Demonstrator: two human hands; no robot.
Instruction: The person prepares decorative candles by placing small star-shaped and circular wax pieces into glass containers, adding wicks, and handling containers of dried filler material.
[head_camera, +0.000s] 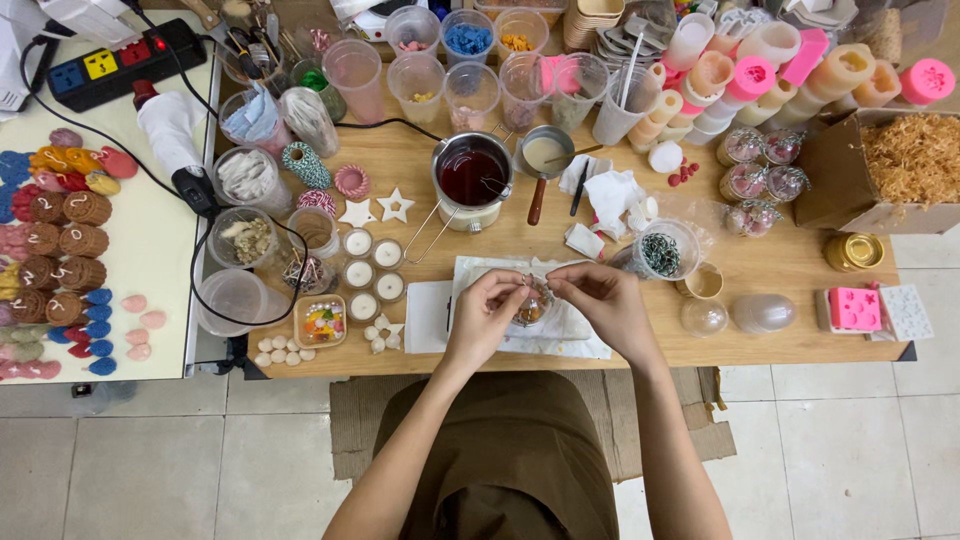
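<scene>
Both hands are up close over the wooden table (760, 275), pinching a small clear round ornament (531, 303) between them: left hand (487, 315) has fingers curled on its left side, right hand (605, 305) has fingertips closed on its top. It sits just above a white cloth (470, 300). Behind it a melting pot (472, 178) holds dark red liquid, with tealights (372, 268) to the left.

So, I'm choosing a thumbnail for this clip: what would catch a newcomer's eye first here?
Probably the two hands, left hand and right hand, meeting at the table's front edge around a small clear ball with bits inside. Just behind them sits a metal pot of dark red liquid, ringed by plastic cups. Off to the right, bright pink moulds and an open cardboard box of straw stand out.
</scene>
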